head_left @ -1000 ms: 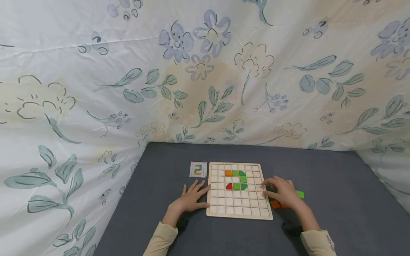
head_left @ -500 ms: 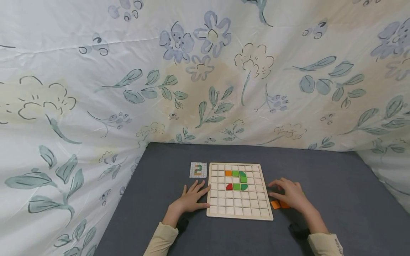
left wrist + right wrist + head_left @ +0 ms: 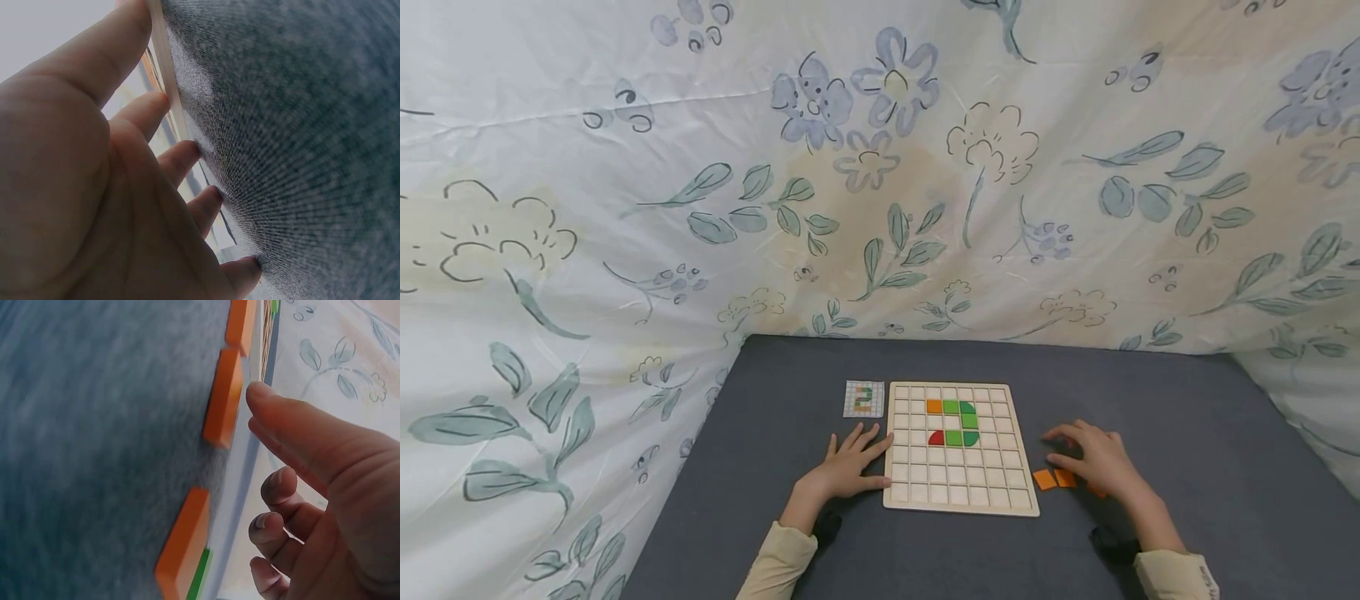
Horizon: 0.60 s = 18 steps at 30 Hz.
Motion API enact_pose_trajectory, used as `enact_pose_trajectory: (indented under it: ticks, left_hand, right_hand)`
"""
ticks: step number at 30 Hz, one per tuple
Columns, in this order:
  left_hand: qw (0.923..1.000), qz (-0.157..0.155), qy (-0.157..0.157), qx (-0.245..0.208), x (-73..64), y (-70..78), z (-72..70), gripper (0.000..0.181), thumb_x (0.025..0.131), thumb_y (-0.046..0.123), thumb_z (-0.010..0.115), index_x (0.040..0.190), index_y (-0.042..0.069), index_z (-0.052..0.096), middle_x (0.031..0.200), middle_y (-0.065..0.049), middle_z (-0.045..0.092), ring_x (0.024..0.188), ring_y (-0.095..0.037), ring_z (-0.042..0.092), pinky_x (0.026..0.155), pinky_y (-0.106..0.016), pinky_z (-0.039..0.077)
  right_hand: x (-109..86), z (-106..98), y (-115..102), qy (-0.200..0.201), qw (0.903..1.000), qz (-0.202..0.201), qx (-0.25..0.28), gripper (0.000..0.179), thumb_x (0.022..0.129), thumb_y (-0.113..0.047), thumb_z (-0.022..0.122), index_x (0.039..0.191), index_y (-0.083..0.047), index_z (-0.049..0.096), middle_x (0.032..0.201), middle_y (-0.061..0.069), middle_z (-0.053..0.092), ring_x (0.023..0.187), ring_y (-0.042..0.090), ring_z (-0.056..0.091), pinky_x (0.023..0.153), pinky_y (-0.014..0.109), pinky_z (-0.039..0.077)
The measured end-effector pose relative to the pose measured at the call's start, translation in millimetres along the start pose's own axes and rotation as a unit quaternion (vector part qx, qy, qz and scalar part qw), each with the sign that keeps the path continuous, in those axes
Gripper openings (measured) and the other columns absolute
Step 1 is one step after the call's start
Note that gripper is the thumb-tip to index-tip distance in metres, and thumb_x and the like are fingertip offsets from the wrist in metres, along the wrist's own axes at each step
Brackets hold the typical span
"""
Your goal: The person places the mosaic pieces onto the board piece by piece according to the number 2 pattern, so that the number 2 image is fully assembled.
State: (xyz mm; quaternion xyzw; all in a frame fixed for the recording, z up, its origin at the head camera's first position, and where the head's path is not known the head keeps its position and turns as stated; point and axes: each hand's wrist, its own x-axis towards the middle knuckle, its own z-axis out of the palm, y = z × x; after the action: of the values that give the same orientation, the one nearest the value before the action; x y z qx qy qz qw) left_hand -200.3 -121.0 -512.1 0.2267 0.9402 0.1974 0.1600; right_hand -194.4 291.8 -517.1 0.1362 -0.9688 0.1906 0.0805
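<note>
Orange tiles (image 3: 1064, 478) lie on the table (image 3: 962, 558) beside the board's (image 3: 957, 475) right edge, one partly hidden by your right hand (image 3: 1101, 458); its thumb and index finger stand a narrow gap apart, no tile visible between. Your left hand (image 3: 846, 468) spreads wide, thumb and index finger touching the board's left edge. A low right-hand sweep could scatter the tiles; an uneven left-hand push could shift the board, jogging its green tiles (image 3: 969, 421).
</note>
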Motion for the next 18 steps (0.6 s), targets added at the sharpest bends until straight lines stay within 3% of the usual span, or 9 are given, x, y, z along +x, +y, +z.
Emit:
enact_pose_trajectory:
  ticks: [6,18]
  left_hand:
    - [1.0000,0.004,-0.001,-0.004,-1.3,1.3,-1.9,0.072,0.087,0.052,0.055,0.147,0.024,0.028,0.154,-0.008,0.019,0.143,-0.033,0.007,0.107,-0.065,0.000]
    - [1.0000,0.003,-0.001,-0.007,-2.1,1.5,-2.9,0.072,0.087,0.051,0.056,0.147,0.023,0.029,0.154,-0.008,0.019,0.143,-0.034,0.007,0.107,-0.066,0.000]
  right_hand:
    - [-3.9,-2.6,9.4,0.002,1.0000,0.008,-0.004,0.028,0.078,-0.031,0.075,0.103,-0.019,0.068,0.071,-0.005,0.043,0.062,0.009,0.033,0.065,0.037,0.015]
    - [-10.7,-9.4,23.0,-0.032,0.9976,0.060,0.003,0.033,0.076,-0.029,0.076,0.105,-0.014,0.068,0.078,-0.001,0.051,0.068,0.013,0.042,0.068,0.043,0.022]
